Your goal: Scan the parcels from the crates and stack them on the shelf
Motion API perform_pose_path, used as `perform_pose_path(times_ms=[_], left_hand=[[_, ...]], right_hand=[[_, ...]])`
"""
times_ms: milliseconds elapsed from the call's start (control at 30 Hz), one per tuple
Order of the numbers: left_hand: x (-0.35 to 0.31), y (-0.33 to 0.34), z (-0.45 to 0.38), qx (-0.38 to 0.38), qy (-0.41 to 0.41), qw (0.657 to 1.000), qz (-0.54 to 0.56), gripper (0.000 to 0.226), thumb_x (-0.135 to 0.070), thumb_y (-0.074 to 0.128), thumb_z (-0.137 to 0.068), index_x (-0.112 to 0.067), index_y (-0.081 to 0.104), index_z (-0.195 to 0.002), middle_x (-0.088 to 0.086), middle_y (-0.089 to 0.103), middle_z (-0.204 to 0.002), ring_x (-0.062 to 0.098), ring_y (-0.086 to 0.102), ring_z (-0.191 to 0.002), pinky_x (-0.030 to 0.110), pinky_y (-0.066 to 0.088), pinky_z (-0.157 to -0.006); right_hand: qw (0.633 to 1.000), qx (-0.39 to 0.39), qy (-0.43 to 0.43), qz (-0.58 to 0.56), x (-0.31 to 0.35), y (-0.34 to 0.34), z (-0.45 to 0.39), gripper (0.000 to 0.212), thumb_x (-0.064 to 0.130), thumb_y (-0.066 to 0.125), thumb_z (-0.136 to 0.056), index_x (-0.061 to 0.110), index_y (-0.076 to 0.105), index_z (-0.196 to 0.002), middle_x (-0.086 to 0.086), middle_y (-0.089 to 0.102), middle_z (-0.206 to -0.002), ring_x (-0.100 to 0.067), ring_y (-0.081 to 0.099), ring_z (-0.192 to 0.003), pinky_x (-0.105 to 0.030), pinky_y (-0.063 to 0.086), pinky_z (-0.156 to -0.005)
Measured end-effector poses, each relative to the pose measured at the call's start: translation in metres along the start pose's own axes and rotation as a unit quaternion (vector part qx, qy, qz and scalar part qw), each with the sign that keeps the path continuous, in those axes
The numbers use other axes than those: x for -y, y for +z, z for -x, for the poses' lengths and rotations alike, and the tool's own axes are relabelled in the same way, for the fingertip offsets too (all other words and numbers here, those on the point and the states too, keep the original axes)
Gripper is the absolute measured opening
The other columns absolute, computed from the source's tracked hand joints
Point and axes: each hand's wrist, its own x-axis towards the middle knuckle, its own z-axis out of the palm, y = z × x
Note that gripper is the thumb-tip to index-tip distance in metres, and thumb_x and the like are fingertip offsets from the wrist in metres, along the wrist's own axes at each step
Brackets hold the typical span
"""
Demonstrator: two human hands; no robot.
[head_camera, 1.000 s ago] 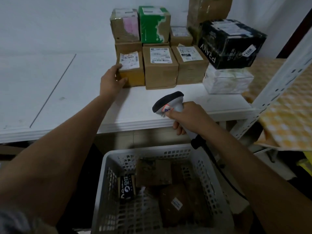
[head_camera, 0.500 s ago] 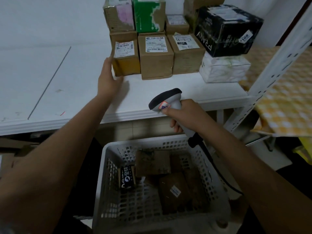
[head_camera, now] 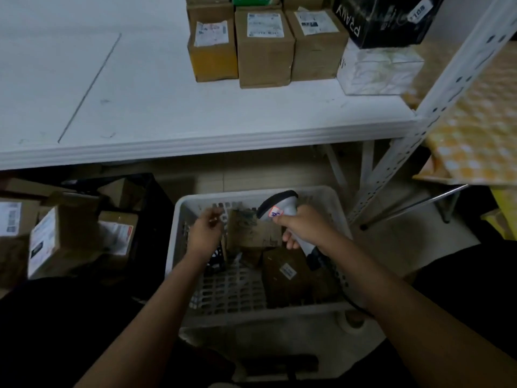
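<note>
1. My left hand (head_camera: 205, 236) hovers inside the white crate (head_camera: 340, 217), fingers loosely spread and holding nothing.
2. My right hand (head_camera: 303, 228) grips the barcode scanner (head_camera: 277, 210), fingers curled round its handle, head aimed into the crate.
3. Just beyond my left fingertips lies a brown cardboard parcel (head_camera: 246, 233); another labelled parcel (head_camera: 286, 273) sits nearer me, so several are not yet scanned.
4. Further out, on the shelf (head_camera: 195, 121), stacked boxes (head_camera: 264, 49) look done.
5. Left of my left hand, more parcels (head_camera: 56, 236) wait.
</note>
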Motion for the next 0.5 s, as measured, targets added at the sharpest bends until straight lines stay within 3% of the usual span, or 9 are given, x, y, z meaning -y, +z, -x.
perform_pose_path(times_ms=[67, 167, 233, 333, 433, 500], left_hand=[[0.019, 0.014, 0.002, 0.061, 0.029, 0.992, -0.107, 0.030, -0.012, 0.057, -0.098, -0.013, 0.060, -0.128, 0.011, 0.064, -0.127, 0.030, 0.062, -0.114, 0.032, 0.047, -0.091], [0.036, 0.030, -0.014, 0.138, 0.102, 0.963, -0.208, 0.054, -0.014, 0.067, -0.092, -0.003, 0.049, -0.142, 0.020, 0.050, -0.144, 0.036, 0.048, -0.133, 0.039, 0.035, -0.112], [0.047, 0.043, -0.036, 0.171, 0.114, 0.924, -0.322, 0.080, -0.029, 0.068, -0.091, -0.009, 0.025, -0.156, 0.014, 0.026, -0.161, 0.033, 0.024, -0.148, 0.045, 0.019, -0.122], [0.059, 0.060, -0.066, 0.217, 0.158, 0.854, -0.446, 0.085, -0.033, 0.061, -0.095, -0.014, 0.009, -0.160, 0.007, -0.001, -0.167, 0.029, -0.001, -0.154, 0.050, 0.000, -0.124], [0.066, 0.071, -0.084, 0.227, 0.222, 0.816, -0.484, 0.087, -0.036, 0.065, -0.091, -0.017, 0.014, -0.159, 0.012, 0.001, -0.167, 0.034, -0.001, -0.153, 0.051, -0.004, -0.120], [0.072, 0.075, -0.094, 0.220, 0.251, 0.792, -0.512, 0.085, -0.041, 0.067, -0.089, -0.017, 0.022, -0.158, 0.019, 0.011, -0.165, 0.039, 0.010, -0.152, 0.051, -0.001, -0.118]], right_hand=[[1.000, -0.011, 0.016, -0.017, -0.012, 0.000, -0.006, 0.042, 0.033, 0.056, -0.099, -0.007, 0.068, -0.102, -0.010, 0.067, -0.068, -0.016, 0.059, -0.051, -0.022, 0.048, -0.055], [0.997, -0.034, 0.046, -0.057, -0.027, -0.004, -0.018, 0.037, 0.031, 0.057, -0.098, -0.004, 0.064, -0.106, -0.007, 0.065, -0.063, -0.014, 0.060, -0.047, -0.021, 0.045, -0.047], [0.995, -0.046, 0.058, -0.074, -0.032, -0.008, -0.026, 0.033, 0.032, 0.057, -0.098, 0.001, 0.063, -0.107, -0.006, 0.066, -0.066, -0.012, 0.060, -0.047, -0.019, 0.044, -0.045], [0.992, -0.053, 0.062, -0.093, -0.037, -0.014, -0.040, 0.034, 0.034, 0.055, -0.099, 0.002, 0.064, -0.105, -0.006, 0.066, -0.068, -0.013, 0.061, -0.051, -0.020, 0.044, -0.048], [0.990, -0.061, 0.073, -0.106, -0.042, -0.017, -0.052, 0.034, 0.035, 0.055, -0.099, 0.002, 0.065, -0.102, -0.007, 0.065, -0.068, -0.014, 0.060, -0.050, -0.021, 0.044, -0.048], [0.988, -0.063, 0.076, -0.118, -0.046, -0.019, -0.061, 0.036, 0.035, 0.057, -0.098, 0.001, 0.065, -0.098, -0.008, 0.064, -0.066, -0.013, 0.059, -0.046, -0.019, 0.045, -0.045]])
